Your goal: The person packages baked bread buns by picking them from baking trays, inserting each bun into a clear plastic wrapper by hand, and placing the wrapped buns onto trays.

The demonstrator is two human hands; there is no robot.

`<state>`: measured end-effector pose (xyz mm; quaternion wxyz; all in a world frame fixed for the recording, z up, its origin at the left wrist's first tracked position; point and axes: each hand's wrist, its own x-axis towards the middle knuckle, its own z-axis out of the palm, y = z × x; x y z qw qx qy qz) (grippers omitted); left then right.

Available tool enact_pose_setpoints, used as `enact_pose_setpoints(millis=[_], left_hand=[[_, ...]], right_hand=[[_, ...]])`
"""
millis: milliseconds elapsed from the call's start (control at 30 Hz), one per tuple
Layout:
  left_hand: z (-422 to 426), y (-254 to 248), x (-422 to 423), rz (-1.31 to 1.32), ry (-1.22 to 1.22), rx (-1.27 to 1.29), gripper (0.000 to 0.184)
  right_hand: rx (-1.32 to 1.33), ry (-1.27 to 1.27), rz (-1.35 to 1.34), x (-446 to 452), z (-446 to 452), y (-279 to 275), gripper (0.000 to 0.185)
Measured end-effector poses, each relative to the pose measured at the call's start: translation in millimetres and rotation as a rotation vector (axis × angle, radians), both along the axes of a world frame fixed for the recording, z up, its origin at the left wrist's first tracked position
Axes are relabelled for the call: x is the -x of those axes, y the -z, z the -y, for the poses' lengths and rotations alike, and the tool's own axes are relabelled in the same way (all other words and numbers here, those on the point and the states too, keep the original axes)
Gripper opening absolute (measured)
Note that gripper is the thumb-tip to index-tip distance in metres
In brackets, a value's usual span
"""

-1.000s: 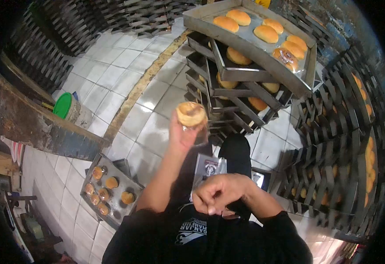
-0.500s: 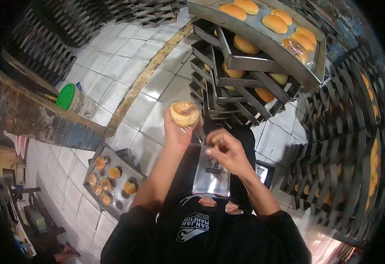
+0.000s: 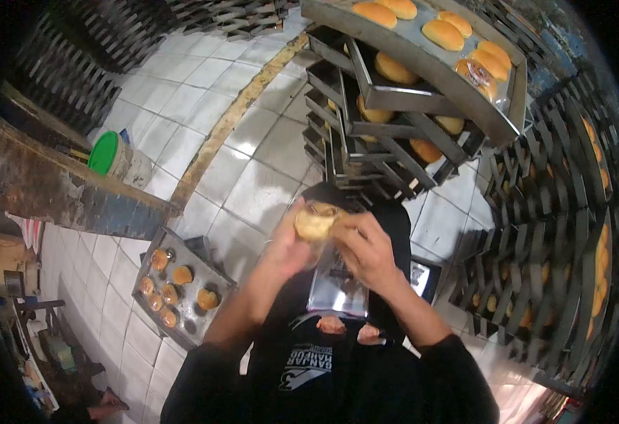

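A golden round bun [image 3: 315, 221] in what looks like a clear plastic bag is held over my lap. My left hand [image 3: 282, 249] is closed around its left side, slightly blurred. At the bun's right side, the fingers of my right hand [image 3: 366, 249] are pressed together, pinching the edge of the clear bag; the fingertips are partly hidden. Below the hands, a stack of flat clear plastic bags [image 3: 337, 291] with dark print lies on my lap.
Ahead stands a crisscross stack of metal trays [image 3: 408, 92] with buns. More stacked trays [image 3: 535, 268] rise at the right. A tray of small round buns [image 3: 182, 290] sits on the floor at left. A green-lidded bucket [image 3: 106, 153] stands near a wooden beam [image 3: 62, 180]. Another person's hand [image 3: 108, 405] shows lower left.
My left hand has brought the bun down and to the right, closer to my body. My right hand has come up against the bun's right side.
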<state>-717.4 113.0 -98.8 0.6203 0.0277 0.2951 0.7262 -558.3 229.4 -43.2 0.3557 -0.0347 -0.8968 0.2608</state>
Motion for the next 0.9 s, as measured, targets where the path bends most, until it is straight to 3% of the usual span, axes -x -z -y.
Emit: enact_pose_setpoints(millis=[100, 200, 233, 333, 433, 467, 533, 567, 600, 633, 733, 767, 833, 867, 900], left_hand=[[-14, 22, 20, -0.446, -0.193, 0.055, 0.053], [-18, -11, 7, -0.652, -0.170, 0.158, 0.050], [-28, -1, 5, -0.817, -0.347, 0.124, 0.045], [-33, 5, 14, -0.935, -0.354, 0.251, 0.040], [-41, -17, 23, -0.996, -0.516, 0.334, 0.032], [-40, -18, 26, -0.987, -0.536, 0.411, 0.031], [-28, -11, 32, -1.218, -0.640, 0.403, 0.032], [-20, -14, 29, -1.357, -0.665, 0.390, 0.032], [-6, -12, 26, -1.491, -0.683, 0.379, 0.033], [11, 15, 25, -1.500, -0.549, 0.369, 0.028], [32, 72, 10, -0.804, -0.256, 0.427, 0.026], [32, 63, 7, -0.794, -0.282, 0.406, 0.026], [23, 19, 5, -0.812, -0.280, 0.363, 0.025], [9, 2, 10, -0.838, -0.279, 0.308, 0.024], [-1, -2, 10, -0.948, -0.286, 0.215, 0.022]], right_hand=[[0.446, 0.150, 0.123, 20, -20, 25, 0.019], [0.726, 0.311, 0.247, 31, -34, 32, 0.024], [0.668, 0.316, 0.230, 33, -44, 58, 0.024], [0.361, 0.204, 0.242, 34, -35, 11, 0.027], [0.420, 0.247, 0.174, 44, -46, 10, 0.027], [0.702, 0.257, 0.187, 49, -54, 14, 0.036], [1.210, 0.126, 0.236, 43, -68, 9, 0.035], [1.176, 0.098, 0.271, 32, -66, 26, 0.032], [1.359, 0.060, 0.311, 21, -54, 30, 0.032], [1.414, 0.072, 0.347, 9, -42, 42, 0.032], [1.568, 0.116, 0.452, -18, -11, 102, 0.034], [1.479, 0.129, 0.575, -29, -10, 122, 0.023], [1.494, 0.186, 0.283, -22, 17, 86, 0.025], [1.471, 0.215, 0.106, -15, 18, 69, 0.032], [1.499, 0.098, 0.140, -18, 11, 60, 0.052]])
